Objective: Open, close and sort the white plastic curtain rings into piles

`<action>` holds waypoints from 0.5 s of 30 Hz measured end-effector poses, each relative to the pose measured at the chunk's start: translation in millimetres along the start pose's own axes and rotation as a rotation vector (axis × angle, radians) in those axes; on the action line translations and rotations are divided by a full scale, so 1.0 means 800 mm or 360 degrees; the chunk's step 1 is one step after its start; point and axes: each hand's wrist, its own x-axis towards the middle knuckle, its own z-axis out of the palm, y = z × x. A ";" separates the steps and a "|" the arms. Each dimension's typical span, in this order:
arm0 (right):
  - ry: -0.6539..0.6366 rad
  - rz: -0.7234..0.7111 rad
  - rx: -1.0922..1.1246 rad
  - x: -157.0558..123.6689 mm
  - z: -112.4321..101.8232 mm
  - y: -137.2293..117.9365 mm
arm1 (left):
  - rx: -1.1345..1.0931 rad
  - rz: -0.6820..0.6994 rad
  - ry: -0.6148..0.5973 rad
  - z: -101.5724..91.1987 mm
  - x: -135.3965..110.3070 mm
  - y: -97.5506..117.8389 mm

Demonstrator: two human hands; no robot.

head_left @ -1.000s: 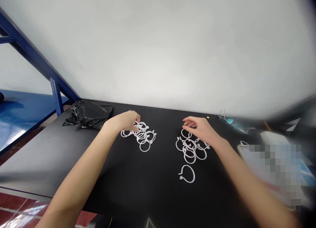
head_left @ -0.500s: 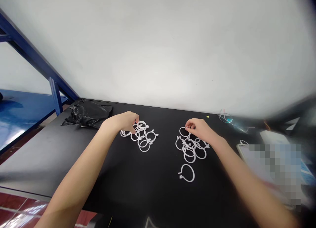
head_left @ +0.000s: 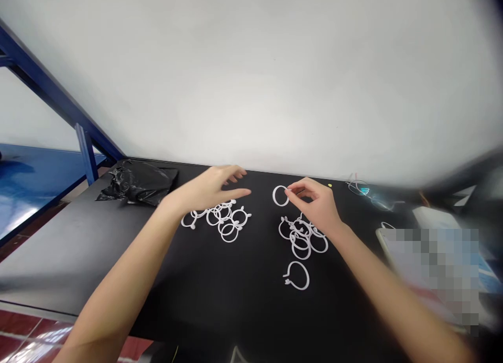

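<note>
My right hand [head_left: 315,199] pinches a white plastic ring [head_left: 275,196] between thumb and fingertips, lifted above the black table. Below it lies a loose pile of similar white rings [head_left: 302,252], each with small tabs. One single ring [head_left: 307,275] with a gap in its loop lies nearer to me. My left hand [head_left: 220,187] hovers with fingers stretched and apart, holding nothing. Under and beside it is another pile of white rings [head_left: 230,240], partly hidden by the hand.
At the table's [head_left: 220,310] back left lies a crumpled black plastic bag [head_left: 139,182]. Toward the right are a thin cable [head_left: 359,187], a white box [head_left: 436,219] and a blurred-out device [head_left: 387,242]. A blue metal frame [head_left: 84,148] stands left. A white wall [head_left: 251,90] rises behind.
My right hand has raised a ring off the right pile and moved it left. My left hand has opened and shifted right over its pile; a ring now shows at that pile's left side.
</note>
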 end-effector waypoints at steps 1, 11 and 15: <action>0.0026 -0.0034 0.0052 -0.005 0.005 -0.007 | -0.0151 0.0010 -0.0030 0.008 0.001 0.013; -0.0184 -0.0176 0.0523 -0.030 0.019 -0.051 | -0.0653 0.0219 -0.0142 0.033 0.001 0.051; -0.0313 -0.0163 0.0673 -0.026 0.008 -0.061 | -0.0889 0.0202 -0.0233 0.027 0.003 0.040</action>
